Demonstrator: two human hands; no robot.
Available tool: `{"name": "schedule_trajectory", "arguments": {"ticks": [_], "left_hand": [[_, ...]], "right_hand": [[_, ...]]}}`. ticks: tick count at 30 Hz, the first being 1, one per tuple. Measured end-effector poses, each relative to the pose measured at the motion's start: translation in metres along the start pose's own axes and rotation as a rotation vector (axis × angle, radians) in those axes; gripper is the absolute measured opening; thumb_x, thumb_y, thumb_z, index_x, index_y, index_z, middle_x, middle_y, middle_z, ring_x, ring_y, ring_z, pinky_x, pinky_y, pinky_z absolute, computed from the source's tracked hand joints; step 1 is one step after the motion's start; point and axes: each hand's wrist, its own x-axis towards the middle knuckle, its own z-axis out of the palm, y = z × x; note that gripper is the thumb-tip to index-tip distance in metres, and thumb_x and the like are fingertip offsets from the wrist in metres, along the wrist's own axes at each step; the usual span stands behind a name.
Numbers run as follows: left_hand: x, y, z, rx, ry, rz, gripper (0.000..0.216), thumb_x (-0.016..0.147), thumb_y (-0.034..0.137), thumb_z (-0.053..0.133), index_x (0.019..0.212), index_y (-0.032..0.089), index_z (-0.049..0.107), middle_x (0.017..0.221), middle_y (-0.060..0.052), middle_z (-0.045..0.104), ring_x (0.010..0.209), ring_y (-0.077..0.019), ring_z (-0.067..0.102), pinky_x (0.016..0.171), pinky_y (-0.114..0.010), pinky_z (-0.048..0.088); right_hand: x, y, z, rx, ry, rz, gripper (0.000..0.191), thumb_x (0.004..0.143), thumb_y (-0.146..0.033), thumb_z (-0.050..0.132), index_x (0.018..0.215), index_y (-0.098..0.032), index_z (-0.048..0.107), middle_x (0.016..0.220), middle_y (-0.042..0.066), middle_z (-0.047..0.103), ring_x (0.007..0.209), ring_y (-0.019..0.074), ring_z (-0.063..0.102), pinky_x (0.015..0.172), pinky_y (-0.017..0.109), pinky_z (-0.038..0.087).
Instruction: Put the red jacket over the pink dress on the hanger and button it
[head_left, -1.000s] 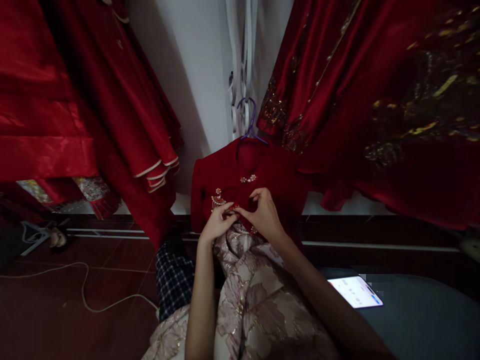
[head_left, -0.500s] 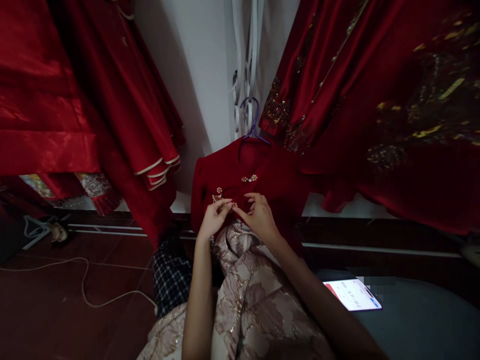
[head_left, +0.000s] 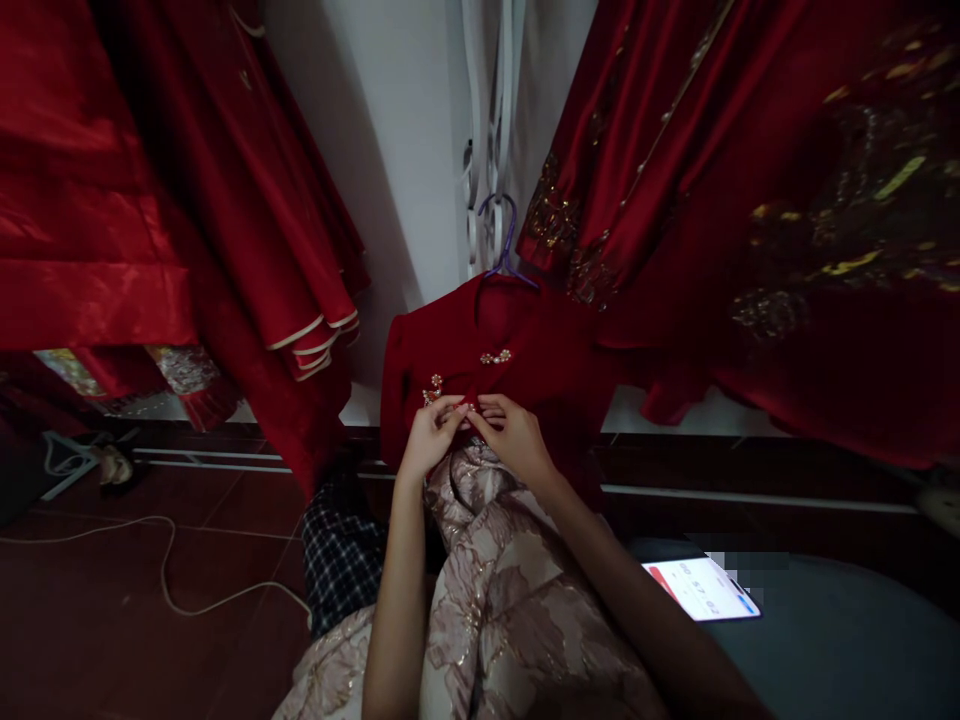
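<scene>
Hidden: the spot where both hands meet on the red top (head_left: 457,360) is covered by fingertips; what they pinch is too small and dark to name.
Left hand (head_left: 431,438): fingers curled, tips pressed to the top's front just below a gold brooch (head_left: 433,391); whether it grips cloth or a fastening, cannot tell.
Right hand (head_left: 514,435): fingers bent, tips meeting the left hand's at the same spot; its hold is equally unclear.
Top: hangs on a purple hanger (head_left: 504,240) against the white wall (head_left: 397,160), a small clasp (head_left: 496,356) at its collar; its lower hem is hidden behind the hands and the brocade.
Brocade (head_left: 502,600): pale floral cloth, lying under both forearms, cut off at the bottom edge.
Checked cloth (head_left: 341,560): just left of the brocade, partly covered by it.
Phone (head_left: 701,588): lit, lying on a grey surface (head_left: 847,630) at the right; screen text blurred.
Red gowns (head_left: 187,200): hang on both sides, cut off by the frame.
Cable (head_left: 165,575): white, trailing on the dark red floor (head_left: 112,640).
</scene>
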Motion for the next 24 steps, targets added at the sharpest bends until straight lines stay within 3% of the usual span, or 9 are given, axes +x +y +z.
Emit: {"name": "schedule_trajectory", "arguments": {"ticks": [3, 6, 9, 13, 18, 24], "left_hand": [[0.0, -0.002, -0.002, -0.004, -0.016, -0.05, 0.035, 0.068, 0.034, 0.068, 0.097, 0.013, 0.067, 0.085, -0.006, 0.07, 0.074, -0.0155, 0.065, 0.077, -0.034, 0.055], [0.002, -0.004, -0.005, 0.043, 0.048, -0.055, 0.033, 0.064, 0.032, 0.072, 0.09, 0.012, 0.07, 0.082, -0.008, 0.071, 0.073, -0.0168, 0.066, 0.078, -0.034, 0.053], [0.006, -0.008, -0.01, 0.148, 0.195, 0.064, 0.028, 0.063, 0.031, 0.072, 0.084, 0.013, 0.069, 0.084, -0.008, 0.07, 0.074, -0.0158, 0.064, 0.078, -0.031, 0.052], [0.013, -0.019, -0.015, 0.169, 0.367, 0.227, 0.036, 0.062, 0.025, 0.073, 0.095, 0.018, 0.061, 0.101, -0.007, 0.064, 0.086, -0.0131, 0.061, 0.081, -0.028, 0.049], [0.019, -0.032, -0.011, 0.023, 0.334, 0.185, 0.032, 0.065, 0.02, 0.067, 0.095, 0.016, 0.056, 0.095, -0.007, 0.063, 0.084, -0.0122, 0.061, 0.083, -0.029, 0.049], [0.029, -0.036, -0.005, -0.046, 0.419, 0.148, 0.032, 0.064, 0.019, 0.067, 0.094, 0.013, 0.06, 0.094, -0.009, 0.066, 0.082, -0.0132, 0.063, 0.085, -0.031, 0.048]], "right_hand": [[0.002, 0.0, -0.003, 0.022, -0.017, -0.001, 0.02, 0.075, -0.031, 0.061, 0.089, -0.017, 0.062, 0.087, 0.007, 0.069, 0.076, 0.0175, 0.066, 0.074, 0.033, 0.055], [0.004, 0.0, -0.008, 0.037, -0.029, 0.008, 0.016, 0.074, -0.031, 0.062, 0.084, -0.017, 0.063, 0.081, 0.006, 0.07, 0.073, 0.0176, 0.067, 0.072, 0.032, 0.056], [0.006, 0.001, -0.01, 0.039, -0.001, 0.021, 0.017, 0.073, -0.032, 0.063, 0.081, -0.018, 0.063, 0.078, 0.006, 0.07, 0.071, 0.0181, 0.067, 0.07, 0.033, 0.056], [0.007, 0.001, -0.008, 0.062, 0.04, 0.035, 0.019, 0.072, -0.034, 0.064, 0.082, -0.018, 0.064, 0.08, 0.006, 0.071, 0.071, 0.0181, 0.067, 0.07, 0.033, 0.056], [0.007, 0.002, -0.004, 0.113, 0.025, -0.007, 0.021, 0.074, -0.035, 0.062, 0.086, -0.018, 0.065, 0.083, 0.006, 0.071, 0.075, 0.0178, 0.067, 0.073, 0.032, 0.056], [0.028, 0.019, 0.014, 0.163, 0.028, -0.013, 0.024, 0.071, -0.038, 0.064, 0.084, -0.017, 0.066, 0.085, 0.006, 0.071, 0.077, 0.0187, 0.068, 0.073, 0.033, 0.055]]}}
